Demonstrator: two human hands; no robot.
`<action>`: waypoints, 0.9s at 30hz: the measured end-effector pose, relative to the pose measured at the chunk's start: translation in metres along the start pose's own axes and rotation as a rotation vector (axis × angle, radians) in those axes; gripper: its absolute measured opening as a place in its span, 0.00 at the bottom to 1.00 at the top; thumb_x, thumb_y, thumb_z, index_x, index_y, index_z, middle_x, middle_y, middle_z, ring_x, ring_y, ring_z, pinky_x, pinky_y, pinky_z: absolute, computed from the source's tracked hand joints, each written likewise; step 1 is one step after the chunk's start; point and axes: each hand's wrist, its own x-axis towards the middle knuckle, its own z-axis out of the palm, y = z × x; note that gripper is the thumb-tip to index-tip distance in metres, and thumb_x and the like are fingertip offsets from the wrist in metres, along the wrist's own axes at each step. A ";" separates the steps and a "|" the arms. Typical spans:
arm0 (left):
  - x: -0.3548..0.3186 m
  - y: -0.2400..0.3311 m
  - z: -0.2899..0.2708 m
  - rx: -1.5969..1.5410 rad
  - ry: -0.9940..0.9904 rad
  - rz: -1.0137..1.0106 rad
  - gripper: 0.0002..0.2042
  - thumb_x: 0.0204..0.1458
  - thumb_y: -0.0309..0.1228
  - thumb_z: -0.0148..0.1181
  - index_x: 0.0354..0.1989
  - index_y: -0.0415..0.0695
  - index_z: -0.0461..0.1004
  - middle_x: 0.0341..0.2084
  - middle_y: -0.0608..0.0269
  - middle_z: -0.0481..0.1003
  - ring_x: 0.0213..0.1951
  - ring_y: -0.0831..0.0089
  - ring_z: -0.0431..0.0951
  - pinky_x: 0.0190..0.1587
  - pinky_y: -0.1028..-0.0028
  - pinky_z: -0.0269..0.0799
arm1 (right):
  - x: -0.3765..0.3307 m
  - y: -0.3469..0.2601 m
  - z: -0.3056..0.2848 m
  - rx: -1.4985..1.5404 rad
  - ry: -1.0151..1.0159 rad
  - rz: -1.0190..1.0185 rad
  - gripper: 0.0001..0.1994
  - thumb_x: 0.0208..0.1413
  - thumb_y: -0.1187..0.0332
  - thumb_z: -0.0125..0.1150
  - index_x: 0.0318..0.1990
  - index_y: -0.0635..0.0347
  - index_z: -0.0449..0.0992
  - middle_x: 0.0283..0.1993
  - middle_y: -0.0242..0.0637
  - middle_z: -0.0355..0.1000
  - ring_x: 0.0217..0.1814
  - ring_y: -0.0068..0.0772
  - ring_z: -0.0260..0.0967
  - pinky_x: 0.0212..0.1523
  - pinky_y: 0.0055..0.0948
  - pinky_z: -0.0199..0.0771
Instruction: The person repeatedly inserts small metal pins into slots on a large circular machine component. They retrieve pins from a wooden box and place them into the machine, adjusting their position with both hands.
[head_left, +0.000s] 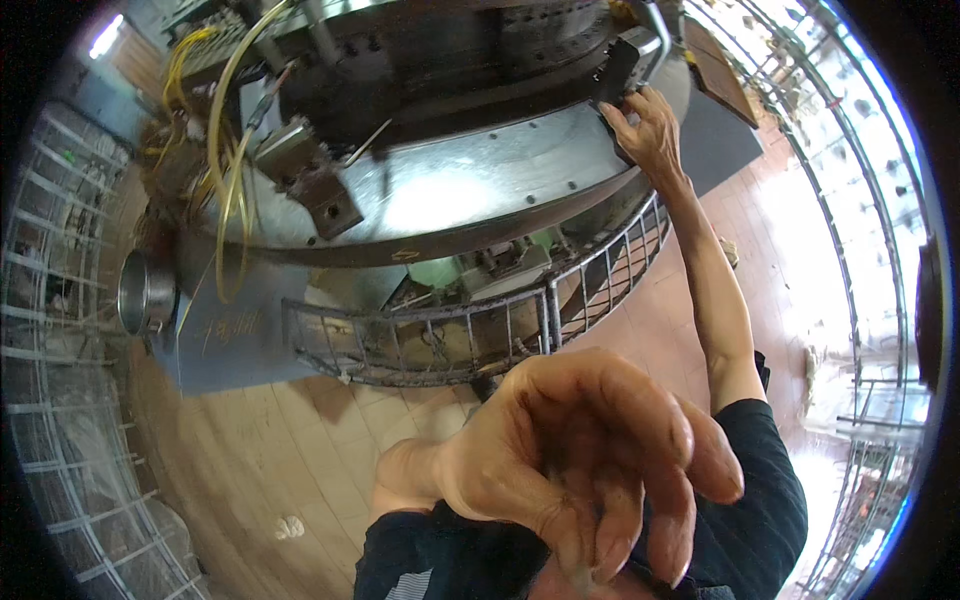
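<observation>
Broadly, a tiled floor (250, 450) spreads beneath everything, with white wire mesh (60, 300) curving up along the left side. Ahead stands a large dark machine (470, 70), its shiny metal bed (450, 185) reaching across the view with a curved-looking front edge. Below that edge runs a dark barred railing (548, 310), and to its left hangs a grey panel (225, 330) with scribbled marks. Pale yellowish hoses (220, 150) loop down at the machine's left end.

Nearest the camera, well apart from the bed, the left hand (590, 440) is raised with its fingers loosely curled and its thumb towards the lower edge; its grip is released. The right hand (650, 130) stretches out to the bed's far right, touching the near end of a dark metal block (626, 65), thumb on the left side and fingers towards the right. Whether its grip is fully closed on the block cannot be told. Just beside the block rises a bent grey bar (662, 45).

Over on the left part of the bed sits a brownish metal clamp (312, 178). Near the grey panel is a round silvery cylinder (148, 290). Slimmest of all, a thin pale rod (368, 142) slants up beside the clamp.
</observation>
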 end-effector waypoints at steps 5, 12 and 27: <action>0.003 -0.005 -0.011 0.161 0.302 -0.151 0.27 0.44 0.12 0.66 0.55 0.37 0.69 0.52 0.31 0.71 0.42 0.51 0.83 0.34 0.74 0.84 | 0.006 0.045 0.004 -0.013 -0.002 -0.016 0.19 0.54 0.54 0.68 0.27 0.63 0.78 0.30 0.44 0.70 0.36 0.43 0.69 0.37 0.43 0.68; 0.056 -0.024 -0.103 0.579 0.358 0.003 0.24 0.60 0.31 0.62 0.63 0.41 0.66 0.60 0.41 0.69 0.56 0.54 0.77 0.54 0.66 0.79 | 0.001 0.023 -0.035 0.272 0.253 0.065 0.20 0.61 0.52 0.63 0.45 0.64 0.81 0.45 0.48 0.77 0.42 0.43 0.73 0.42 0.41 0.74; 0.247 -0.168 -0.376 1.390 0.714 0.076 0.24 0.58 0.25 0.62 0.63 0.41 0.65 0.51 0.52 0.76 0.51 0.63 0.79 0.55 0.65 0.75 | -0.031 0.309 -0.127 0.484 0.217 0.287 0.12 0.64 0.66 0.59 0.50 0.64 0.79 0.50 0.46 0.78 0.52 0.38 0.75 0.55 0.32 0.73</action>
